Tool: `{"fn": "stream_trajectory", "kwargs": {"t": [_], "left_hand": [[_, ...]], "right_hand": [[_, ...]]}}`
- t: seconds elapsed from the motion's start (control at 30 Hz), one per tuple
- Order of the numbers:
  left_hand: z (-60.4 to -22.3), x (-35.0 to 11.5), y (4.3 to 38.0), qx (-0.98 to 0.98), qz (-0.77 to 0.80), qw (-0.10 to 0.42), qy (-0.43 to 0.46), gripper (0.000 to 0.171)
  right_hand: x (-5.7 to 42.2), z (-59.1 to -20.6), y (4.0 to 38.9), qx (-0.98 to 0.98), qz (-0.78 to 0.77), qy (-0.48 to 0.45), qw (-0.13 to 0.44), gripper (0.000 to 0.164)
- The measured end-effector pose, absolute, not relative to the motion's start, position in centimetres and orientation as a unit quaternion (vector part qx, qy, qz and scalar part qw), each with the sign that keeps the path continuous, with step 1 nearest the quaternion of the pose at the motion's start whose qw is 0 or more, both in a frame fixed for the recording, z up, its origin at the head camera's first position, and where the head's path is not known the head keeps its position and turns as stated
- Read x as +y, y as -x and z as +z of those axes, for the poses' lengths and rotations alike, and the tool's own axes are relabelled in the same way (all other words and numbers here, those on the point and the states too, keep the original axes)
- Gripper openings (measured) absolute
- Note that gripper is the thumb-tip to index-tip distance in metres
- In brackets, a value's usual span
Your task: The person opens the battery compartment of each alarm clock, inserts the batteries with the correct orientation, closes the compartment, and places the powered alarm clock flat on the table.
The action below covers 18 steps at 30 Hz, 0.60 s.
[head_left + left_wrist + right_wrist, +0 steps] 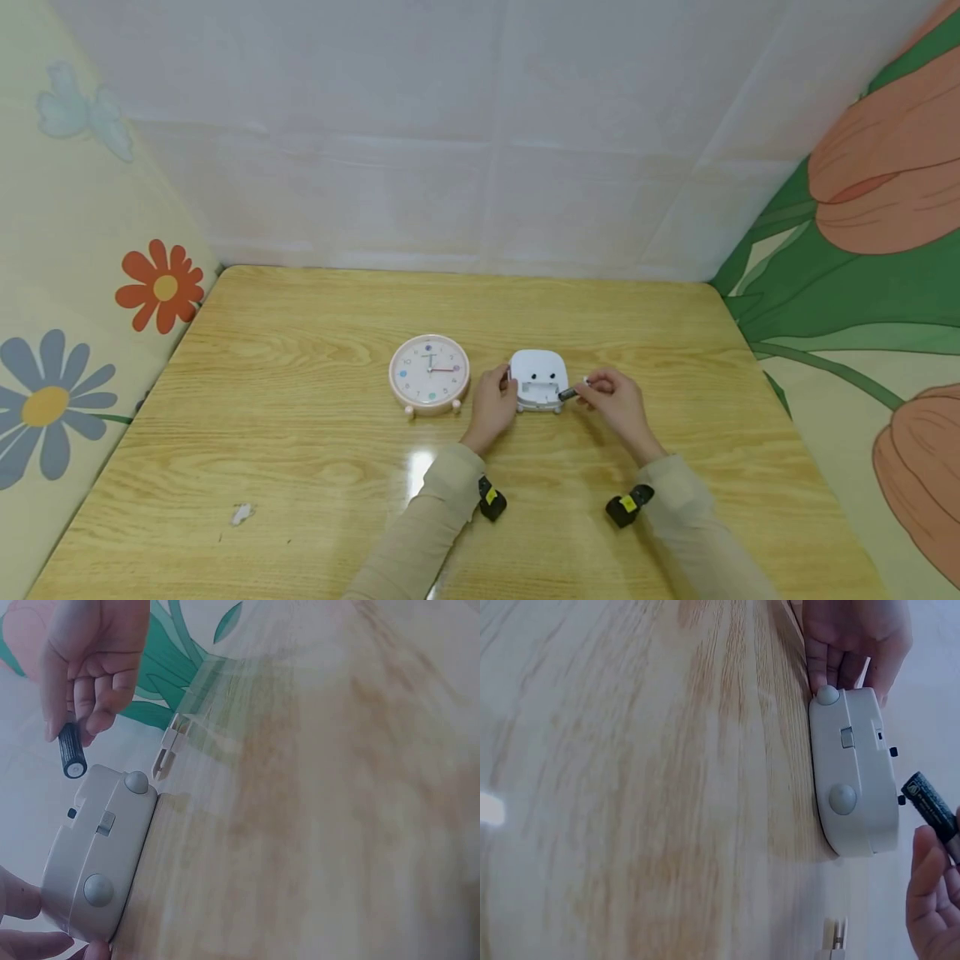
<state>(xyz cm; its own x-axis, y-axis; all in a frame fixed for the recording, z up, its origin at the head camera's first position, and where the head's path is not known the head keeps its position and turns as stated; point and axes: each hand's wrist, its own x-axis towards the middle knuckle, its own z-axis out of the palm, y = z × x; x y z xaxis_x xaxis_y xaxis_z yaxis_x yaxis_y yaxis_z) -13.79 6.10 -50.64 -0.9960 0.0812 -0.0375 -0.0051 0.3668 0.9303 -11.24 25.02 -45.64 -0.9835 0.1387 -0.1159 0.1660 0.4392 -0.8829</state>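
Note:
A small white clock lies face down on the table, its back with two dark knobs and an open battery compartment facing up. Round feet stick out from its near side. My left hand grips the clock's left edge between thumb and fingers. Over its right side, my right hand pinches a dark battery by one end. The battery's free end points at the compartment, apart from the clock in the right wrist view.
A pink round clock lies face up left of my left hand. Beyond the white clock's right side is a small pale plastic piece. A white scrap lies at the table's front left. A white wall covering borders the far edge.

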Motion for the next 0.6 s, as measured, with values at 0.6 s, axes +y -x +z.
{"fn": "stream_trajectory", "kwargs": {"t": [0.6], "left_hand": [[-50.7, 6.2, 13.7, 0.826, 0.562, 0.031, -0.025, 0.037]], "right_hand": [[23.8, -46.1, 11.9, 0.846, -0.521, -0.113, -0.01, 0.019]]}}
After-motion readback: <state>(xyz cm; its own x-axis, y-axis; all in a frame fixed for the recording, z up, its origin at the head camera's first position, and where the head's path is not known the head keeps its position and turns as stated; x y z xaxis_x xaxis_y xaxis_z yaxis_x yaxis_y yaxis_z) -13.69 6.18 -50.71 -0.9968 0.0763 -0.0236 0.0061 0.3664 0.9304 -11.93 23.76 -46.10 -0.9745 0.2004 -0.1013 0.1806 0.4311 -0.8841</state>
